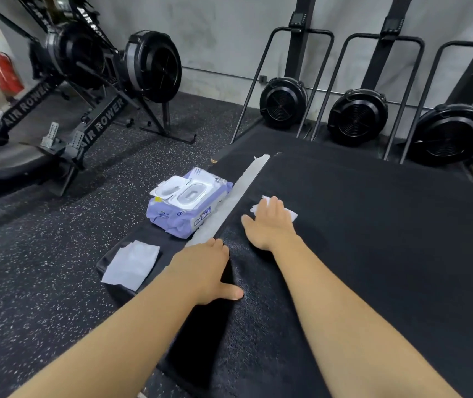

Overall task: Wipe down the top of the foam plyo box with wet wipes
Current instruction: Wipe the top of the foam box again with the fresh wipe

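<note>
The left hand (209, 271) braces on the left edge of the foam plyo box (373, 239), fingers curled over the side. Left of it, a spare wipe (130, 264) and the wet wipes pack (189, 208) lie on a black pad (149, 232); the open lid (169, 188) could dry them. The right hand (269, 222) presses a wet wipe (292, 214) flat on the box top, fingers straight together; it may bunch. The far-left rowers (100, 130) read "AIR ROWER"; the pack label is unclear.
</note>
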Demonstrator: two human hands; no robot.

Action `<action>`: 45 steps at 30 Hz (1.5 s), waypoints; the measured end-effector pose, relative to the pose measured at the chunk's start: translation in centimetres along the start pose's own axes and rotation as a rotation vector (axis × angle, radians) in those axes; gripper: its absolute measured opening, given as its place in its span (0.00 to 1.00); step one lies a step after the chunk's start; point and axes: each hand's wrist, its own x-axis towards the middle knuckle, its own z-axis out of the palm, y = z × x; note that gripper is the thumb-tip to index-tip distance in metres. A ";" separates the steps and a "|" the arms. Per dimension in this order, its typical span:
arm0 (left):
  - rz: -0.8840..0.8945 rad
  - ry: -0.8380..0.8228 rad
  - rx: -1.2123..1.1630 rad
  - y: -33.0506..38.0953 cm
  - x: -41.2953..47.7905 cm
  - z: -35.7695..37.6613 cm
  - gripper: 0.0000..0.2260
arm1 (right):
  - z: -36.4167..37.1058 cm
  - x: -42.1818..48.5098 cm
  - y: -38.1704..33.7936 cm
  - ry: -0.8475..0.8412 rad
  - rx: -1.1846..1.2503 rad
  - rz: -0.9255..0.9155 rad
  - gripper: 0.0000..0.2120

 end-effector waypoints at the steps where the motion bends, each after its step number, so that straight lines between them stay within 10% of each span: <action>1: 0.001 0.011 0.000 0.0 0.0 0.0 0.38 | 0.0 1.0 -1.0 -0.012 0.002 -0.019 0.29; 14: -0.019 -0.032 0.007 0.2 -0.1 -0.8 0.42 | -0.5 -0.3 5.2 0.017 0.040 -0.056 0.28; 20: 0.001 0.211 0.057 1.1 0.2 -2.3 0.28 | -1.5 -4.1 10.9 -0.062 -0.006 0.039 0.28; 29: 0.030 0.103 -0.069 1.9 5.5 -1.6 0.57 | -1.1 0.8 6.5 -0.003 -0.056 -0.007 0.25; 45: 0.002 0.008 -0.065 2.1 6.6 -2.0 0.60 | -1.5 5.5 4.8 -0.073 -0.001 -0.102 0.29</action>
